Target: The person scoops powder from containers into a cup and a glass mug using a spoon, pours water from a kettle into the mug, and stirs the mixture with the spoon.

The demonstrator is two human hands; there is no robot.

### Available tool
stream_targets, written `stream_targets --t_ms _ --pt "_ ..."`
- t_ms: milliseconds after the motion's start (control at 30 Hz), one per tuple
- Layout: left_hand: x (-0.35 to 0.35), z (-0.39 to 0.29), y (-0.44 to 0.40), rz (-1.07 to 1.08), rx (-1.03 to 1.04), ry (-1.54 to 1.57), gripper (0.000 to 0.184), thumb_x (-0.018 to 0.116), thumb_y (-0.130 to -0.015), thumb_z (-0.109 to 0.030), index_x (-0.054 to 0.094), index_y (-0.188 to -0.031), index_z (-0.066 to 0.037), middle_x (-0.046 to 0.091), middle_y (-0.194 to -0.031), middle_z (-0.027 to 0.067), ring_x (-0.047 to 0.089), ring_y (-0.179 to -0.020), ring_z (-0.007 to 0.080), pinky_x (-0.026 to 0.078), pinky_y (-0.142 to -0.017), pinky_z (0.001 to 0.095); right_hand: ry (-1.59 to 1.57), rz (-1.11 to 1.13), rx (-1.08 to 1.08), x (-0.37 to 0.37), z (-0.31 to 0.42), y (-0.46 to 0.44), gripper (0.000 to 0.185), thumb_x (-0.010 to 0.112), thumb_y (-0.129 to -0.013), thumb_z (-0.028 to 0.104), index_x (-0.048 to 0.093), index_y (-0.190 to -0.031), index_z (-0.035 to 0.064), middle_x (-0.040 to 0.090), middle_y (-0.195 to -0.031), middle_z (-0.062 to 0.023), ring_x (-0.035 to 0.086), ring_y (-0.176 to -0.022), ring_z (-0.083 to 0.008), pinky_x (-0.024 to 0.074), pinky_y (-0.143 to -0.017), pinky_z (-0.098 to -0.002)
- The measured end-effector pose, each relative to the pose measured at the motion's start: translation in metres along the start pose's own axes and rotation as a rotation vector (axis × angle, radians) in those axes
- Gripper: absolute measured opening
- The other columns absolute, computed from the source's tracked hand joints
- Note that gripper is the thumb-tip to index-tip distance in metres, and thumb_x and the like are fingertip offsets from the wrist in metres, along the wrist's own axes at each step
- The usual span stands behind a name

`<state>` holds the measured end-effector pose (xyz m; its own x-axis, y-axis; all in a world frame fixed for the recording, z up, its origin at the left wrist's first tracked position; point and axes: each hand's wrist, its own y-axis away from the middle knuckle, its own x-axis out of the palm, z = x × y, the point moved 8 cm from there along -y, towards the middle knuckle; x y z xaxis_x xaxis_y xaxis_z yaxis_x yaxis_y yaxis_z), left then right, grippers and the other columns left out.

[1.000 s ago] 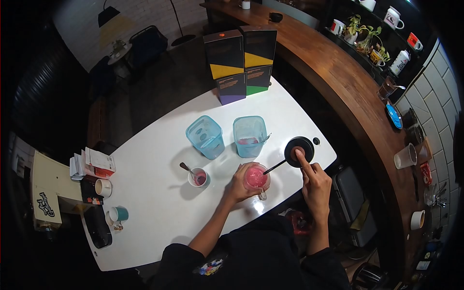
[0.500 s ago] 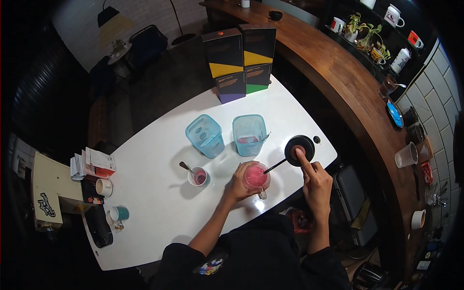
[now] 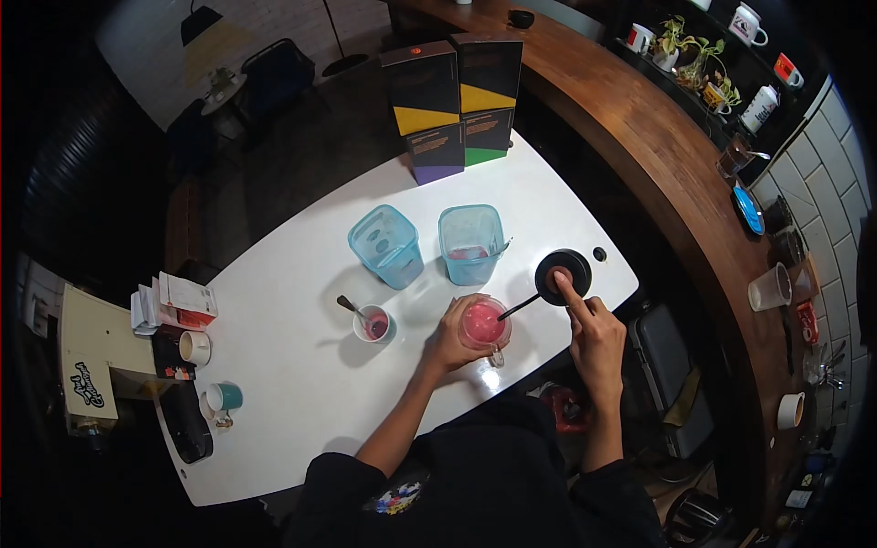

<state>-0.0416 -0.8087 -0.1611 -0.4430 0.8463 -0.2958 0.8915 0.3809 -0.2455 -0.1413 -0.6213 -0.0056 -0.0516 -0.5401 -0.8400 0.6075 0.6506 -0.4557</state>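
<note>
My left hand is wrapped round a clear glass mug of pink drink at the near edge of the white table. A thin spout reaches the mug's mouth from a black gooseneck kettle with a brown lid knob. My right hand is at the kettle, one finger stretched onto the knob and the others curled; the handle is hidden. Left of the mug stands a small white cup with pink residue and a spoon. Behind are two blue tubs, one plain, the other holding something pink.
Dark boxes are stacked at the table's far end. A machine, a cream cup and a teal-and-white cup stand left. A curved wooden counter runs along the right side.
The view has shifted slightly, so the table's things sit a little higher. The pink drink's surface looks different, with pale spots. Both hands keep nearly the same pose, the spout still at the mug.
</note>
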Motion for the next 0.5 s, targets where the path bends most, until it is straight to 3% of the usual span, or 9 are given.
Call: stream_targets --t_ms 500 --pt "-0.001 0.0 -0.001 0.011 -0.003 -0.015 0.092 0.097 -0.055 -0.034 0.054 -0.13 -0.002 0.062 -0.126 0.016 0.06 -0.118 0.037 0.042 -0.11 0.0467 -0.02 -0.027 -0.014 0.002 0.003 -0.001 0.079 0.068 -0.079 -0.008 0.056 -0.145 0.0329 0.061 -0.075 -0.0101 0.06 -0.059 -0.0267 0.0494 -0.057 -0.0397"
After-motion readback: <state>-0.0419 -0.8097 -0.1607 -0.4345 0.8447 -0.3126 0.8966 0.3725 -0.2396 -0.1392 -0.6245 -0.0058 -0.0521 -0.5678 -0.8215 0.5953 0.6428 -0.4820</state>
